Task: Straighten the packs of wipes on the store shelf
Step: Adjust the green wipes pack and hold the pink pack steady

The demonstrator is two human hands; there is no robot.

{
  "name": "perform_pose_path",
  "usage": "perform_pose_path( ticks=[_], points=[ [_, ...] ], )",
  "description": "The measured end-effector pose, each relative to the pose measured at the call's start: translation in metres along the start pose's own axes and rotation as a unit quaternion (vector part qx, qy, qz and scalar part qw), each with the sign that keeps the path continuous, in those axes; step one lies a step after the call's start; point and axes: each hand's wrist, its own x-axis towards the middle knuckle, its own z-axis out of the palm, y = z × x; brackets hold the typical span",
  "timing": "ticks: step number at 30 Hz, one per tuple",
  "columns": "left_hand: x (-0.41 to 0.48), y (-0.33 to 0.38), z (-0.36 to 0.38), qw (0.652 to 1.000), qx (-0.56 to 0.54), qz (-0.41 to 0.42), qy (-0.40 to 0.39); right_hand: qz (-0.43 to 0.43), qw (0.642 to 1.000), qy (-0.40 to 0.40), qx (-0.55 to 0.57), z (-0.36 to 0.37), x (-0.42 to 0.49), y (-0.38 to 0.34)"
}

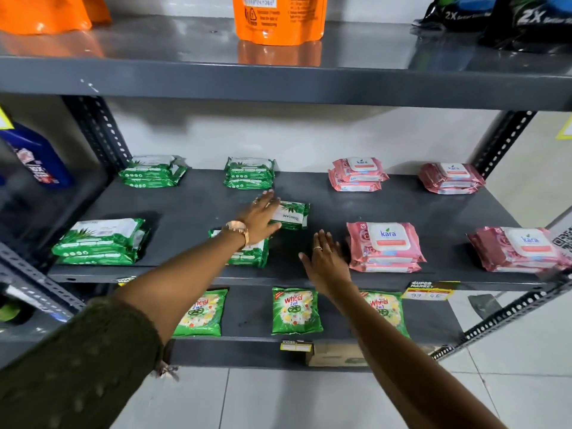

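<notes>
i'm looking down at a dark grey metal shelf (325, 209) on slotted angle posts, against a pale wall, with light floor tiles below. on this middle board i count four green stacks and four pink stacks of wipes, set in two rows: green on the left half, pink on the right. the near pink stack (385, 246) reads "kara" on its white flap, with "25" in the corner; the far-right near stack (523, 249) shows the same name. a loose green pack (291, 214) lies skewed and turned round near the middle of the board, just behind the near green stack (244, 252), its lettering reading "origami" upside down.

my left hand (261, 216), with a watch on the wrist and a green sleeve further back, lies flat on the left end of that loose pack, fingers spread, not wrapped round it. my right hand (325, 258) hovers wide and flat above bare board between the green and pink stacks, holding nothing.

on the board below lie three green "wheel 2in1" pouches (295, 311). a yellow price tag (428, 292) on the shelf edge reads "super market". above stand orange pouches (278, 18) and black "2x" bags (526, 20); a blue bottle (37, 156) sits at left
</notes>
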Motion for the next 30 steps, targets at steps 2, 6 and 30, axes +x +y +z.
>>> perform_pose_path(
  ticks=[2,6,30],
  points=[
    [0.015,-0.004,-0.008,0.998,0.027,0.000,-0.054,0.022,1.000,0.003,-0.016,0.016,0.005,0.005],
    [0.043,-0.003,-0.010,0.992,0.040,0.021,-0.120,0.013,0.999,0.044,-0.030,0.029,0.006,0.010],
    [-0.069,-0.039,-0.042,0.994,0.014,-0.015,-0.107,0.012,0.997,0.066,-0.042,0.037,0.009,0.014]
  ],
)
